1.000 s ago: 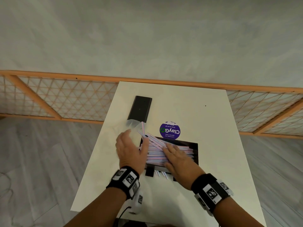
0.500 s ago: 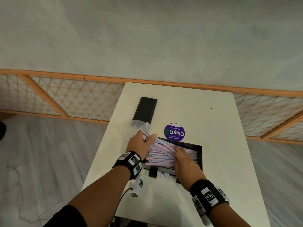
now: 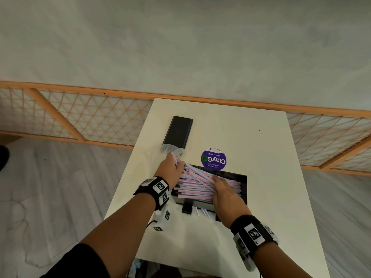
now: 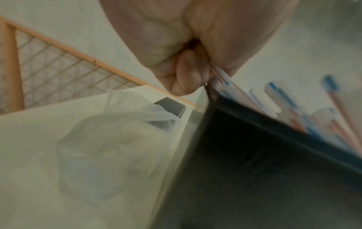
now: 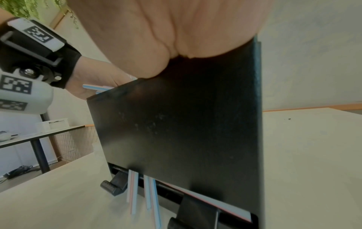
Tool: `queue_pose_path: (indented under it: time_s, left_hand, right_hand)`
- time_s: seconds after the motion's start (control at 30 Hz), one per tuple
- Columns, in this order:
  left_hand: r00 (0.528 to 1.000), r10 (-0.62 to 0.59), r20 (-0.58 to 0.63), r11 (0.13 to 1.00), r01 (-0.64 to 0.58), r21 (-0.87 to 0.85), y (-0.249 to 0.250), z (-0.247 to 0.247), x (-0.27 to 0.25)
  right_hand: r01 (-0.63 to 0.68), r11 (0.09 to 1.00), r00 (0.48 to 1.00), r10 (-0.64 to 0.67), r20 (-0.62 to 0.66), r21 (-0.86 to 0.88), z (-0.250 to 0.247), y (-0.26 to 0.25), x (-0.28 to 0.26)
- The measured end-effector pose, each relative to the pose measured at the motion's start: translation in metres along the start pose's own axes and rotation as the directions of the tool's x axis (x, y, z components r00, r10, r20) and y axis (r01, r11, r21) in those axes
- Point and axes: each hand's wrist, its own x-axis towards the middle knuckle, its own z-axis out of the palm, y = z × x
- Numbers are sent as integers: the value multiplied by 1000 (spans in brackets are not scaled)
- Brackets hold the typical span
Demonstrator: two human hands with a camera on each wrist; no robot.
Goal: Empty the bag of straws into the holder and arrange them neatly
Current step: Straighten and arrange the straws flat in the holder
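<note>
The black straw holder (image 3: 242, 182) stands open-topped on the white table (image 3: 251, 149), filled with a heap of pink, blue and white straws (image 3: 192, 189). My left hand (image 3: 176, 165) grips the left ends of several straws that slant up across the heap; in the left wrist view its fingers (image 4: 184, 72) are curled and pinch the straw tips (image 4: 220, 75) above the holder wall (image 4: 254, 155). My right hand (image 3: 220, 185) lies flat on the right part of the heap. The empty clear bag (image 3: 170, 149) lies crumpled beyond my left hand.
A black lid (image 3: 177, 132) lies at the back left, partly under the bag. A round purple sticker (image 3: 213, 159) is just behind the holder. A few straws (image 5: 133, 190) stick out of the slot at the holder's bottom front, beside a black knob (image 5: 112, 185).
My left hand went from lying flat beside the heap to gripping the left ends of several straws. My right hand stayed on the heap and shifted slightly right.
</note>
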Motion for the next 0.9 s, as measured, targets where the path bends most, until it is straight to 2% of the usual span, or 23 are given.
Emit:
queue_pose_path:
  time_s: [0.23, 0.37, 0.47, 0.73, 0.83, 0.9]
  left_hand:
    - [991, 116, 61, 977, -125, 175, 9, -11, -1]
    - [994, 68, 87, 991, -78, 113, 10, -19, -1]
    - [997, 71, 34, 997, -72, 38, 12, -36, -4]
    - [978, 154, -139, 981, -168, -96, 16, -84, -14]
    - [967, 163, -196, 968, -195, -157, 25, -96, -22]
    - [951, 182, -250, 956, -231, -183, 36, -112, -28]
  right_hand:
    - [-15, 1000, 1000, 15, -2, -6, 2, 1, 2]
    - [-3, 1000, 1000, 3, -12, -9, 2, 0, 1]
    - [-1, 1000, 1000, 1, -25, -9, 3, 0, 1]
    - [7, 1000, 998, -9, -57, -22, 5, 0, 1]
    - [-18, 997, 999, 22, -49, 70, -5, -6, -4]
    - [11, 987, 999, -2, -52, 159, -17, -12, -10]
